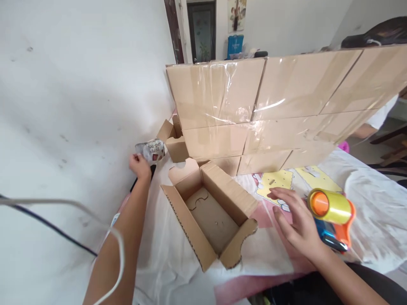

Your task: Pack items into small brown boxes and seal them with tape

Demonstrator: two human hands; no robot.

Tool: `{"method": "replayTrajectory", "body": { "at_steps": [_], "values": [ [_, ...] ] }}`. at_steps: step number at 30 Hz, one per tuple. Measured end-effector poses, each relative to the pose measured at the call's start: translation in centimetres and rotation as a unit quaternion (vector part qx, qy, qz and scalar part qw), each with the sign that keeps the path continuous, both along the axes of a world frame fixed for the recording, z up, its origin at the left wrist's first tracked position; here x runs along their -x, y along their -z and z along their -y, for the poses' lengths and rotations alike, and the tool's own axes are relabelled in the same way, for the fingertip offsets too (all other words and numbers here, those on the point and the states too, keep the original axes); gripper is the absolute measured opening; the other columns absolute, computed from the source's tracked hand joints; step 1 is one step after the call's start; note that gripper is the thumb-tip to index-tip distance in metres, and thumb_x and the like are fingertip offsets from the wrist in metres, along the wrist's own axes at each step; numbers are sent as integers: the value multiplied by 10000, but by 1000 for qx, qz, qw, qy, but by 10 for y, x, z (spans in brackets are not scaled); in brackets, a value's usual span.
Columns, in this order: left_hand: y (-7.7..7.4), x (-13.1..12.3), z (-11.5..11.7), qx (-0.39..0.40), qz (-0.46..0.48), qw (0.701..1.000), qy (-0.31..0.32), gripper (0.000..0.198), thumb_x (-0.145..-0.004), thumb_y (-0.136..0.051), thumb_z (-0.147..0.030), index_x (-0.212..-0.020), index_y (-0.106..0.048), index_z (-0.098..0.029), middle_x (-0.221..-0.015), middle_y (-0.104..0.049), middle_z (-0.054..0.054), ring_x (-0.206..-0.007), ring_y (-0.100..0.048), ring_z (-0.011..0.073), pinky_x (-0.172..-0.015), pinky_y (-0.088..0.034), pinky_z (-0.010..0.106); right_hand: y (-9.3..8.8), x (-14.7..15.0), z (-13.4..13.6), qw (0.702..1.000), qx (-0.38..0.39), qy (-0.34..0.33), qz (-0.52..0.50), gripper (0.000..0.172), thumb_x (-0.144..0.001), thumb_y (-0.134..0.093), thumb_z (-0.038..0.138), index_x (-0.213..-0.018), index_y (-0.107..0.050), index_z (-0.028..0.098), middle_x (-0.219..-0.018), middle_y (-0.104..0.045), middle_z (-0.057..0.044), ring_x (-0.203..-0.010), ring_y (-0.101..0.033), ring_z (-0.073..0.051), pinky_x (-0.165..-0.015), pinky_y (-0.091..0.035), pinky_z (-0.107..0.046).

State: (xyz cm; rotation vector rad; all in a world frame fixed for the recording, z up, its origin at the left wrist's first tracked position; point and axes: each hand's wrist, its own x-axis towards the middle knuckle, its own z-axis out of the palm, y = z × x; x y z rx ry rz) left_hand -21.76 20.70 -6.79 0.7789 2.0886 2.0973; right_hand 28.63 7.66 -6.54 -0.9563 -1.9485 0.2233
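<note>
Pinching a printed packet [155,149] in the curled left hand [140,166], left of the open box [190,229]; holding the right hand [299,224] empty, loosely spread, right of that box.

The left hand [140,167] and right hand [297,222] are bare, as are both slender forearms [122,241]; the black patch [370,273] at lower right is possibly clothing.

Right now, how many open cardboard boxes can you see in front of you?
2: one large box between the left hand and the right hand, and one small box farther back, beside the printed packet. The taped cardboard wall may hide others.
</note>
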Motion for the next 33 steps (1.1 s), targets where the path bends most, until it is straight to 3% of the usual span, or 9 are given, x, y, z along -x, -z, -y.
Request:
{"method": "replayTrajectory", "body": {
  "at_steps": [6,10,13,16,19,21,24,28,33],
  "values": [
    [-71,0,110,-132,-186,967,-113,346,-1042,-437,-470,-820,-516,-217,-1039,-663,4,-1130,-623,221,-947,-480,466,-35,4,7,991,-66,-5,-119,318,-929,-627,279,-1248,-620,288,-1149,-674,-108,-1110,-659,-301,-972,-553,-536],
    [-122,-79,142,-173,-324,930,26,404,-1066,-447,-480,-900,-579,-136,-933,-624,-42,-962,-592,125,-796,-410,426,-102,54,22,990,-82,-78,-82,479,-893,-703,371,-1341,-571,263,-1344,-620,-132,-1266,-596,-302,-1013,-532,-482],
    [-138,-144,146,-219,-323,905,168,387,-1055,-455,-483,-901,-612,-165,-817,-594,-17,-789,-574,96,-727,-448,318,-150,95,29,993,-32,-115,24,660,-833,-751,475,-1398,-530,213,-1335,-636,-136,-1238,-611,-312,-975,-533,-442],
    [-133,-163,140,-159,-271,911,267,246,-1026,-506,-394,-1003,-632,-184,-981,-686,20,-949,-657,143,-848,-499,291,-165,117,20,989,47,-96,107,411,-904,-660,407,-1244,-619,179,-1074,-734,-86,-975,-696,-244,-821,-533,-329],
    [-111,-135,130,-115,-175,955,212,290,-940,-620,-302,-1208,-576,-202,-1292,-652,69,-1251,-591,183,-1069,-442,311,-147,126,8,984,105,1,146,263,-924,-615,329,-1113,-654,151,-945,-750,-88,-839,-697,-215,-703,-491,-271],
    [-92,-113,123,-22,-110,977,181,386,-920,-619,-295,-1269,-523,-161,-1339,-626,128,-1246,-599,202,-1096,-436,329,-128,131,8,971,144,59,184,242,-912,-620,284,-1098,-665,136,-965,-757,-122,-858,-711,-224,-680,-483,-261],
    [-72,-107,113,188,-89,936,283,546,-879,-667,-331,-1345,-493,-107,-1414,-582,192,-1295,-580,249,-1115,-428,339,-110,139,22,935,216,51,278,209,-889,-639,234,-1049,-706,117,-997,-765,-166,-900,-739,-254,-674,-511,-270],
    [-63,-129,105,273,-86,890,354,545,-766,-702,-326,-1223,-561,-64,-1099,-721,204,-1068,-694,357,-922,-552,454,-111,138,31,924,208,43,318,266,-831,-697,249,-1051,-738,104,-1011,-768,-183,-934,-752,-310,-688,-561,-319],
    [-46,-145,107,361,-119,821,426,357,-721,-638,-497,-828,-638,-157,-653,-662,77,-645,-688,310,-488,-519,358,-107,103,36,922,202,17,330,346,-848,-630,215,-1167,-695,97,-1088,-755,-193,-952,-750,-319,-679,-586,-357]
  ]
}}
